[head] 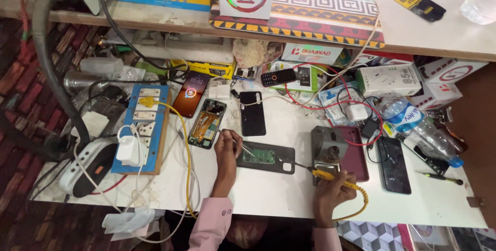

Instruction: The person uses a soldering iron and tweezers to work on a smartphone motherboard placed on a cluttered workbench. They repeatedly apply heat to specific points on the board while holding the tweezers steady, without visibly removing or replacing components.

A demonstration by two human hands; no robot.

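Observation:
My left hand (pixel 228 151) holds thin tweezers (pixel 238 142) over an opened phone (pixel 266 157) whose green circuit board shows. Its tips reach toward the board. My right hand (pixel 333 193) grips a yellow-handled soldering iron (pixel 330 175), and the iron's tip points left at the board's right end. A yellow coiled cable runs from the iron past my right wrist. Both sleeves are pink.
A second opened phone (pixel 206 123) and a lit phone (pixel 190 94) lie to the left by a blue socket board (pixel 140 127). A black phone (pixel 252 113), grey soldering stand (pixel 328 150), water bottle (pixel 419 129), boxes and red wires crowd the bench.

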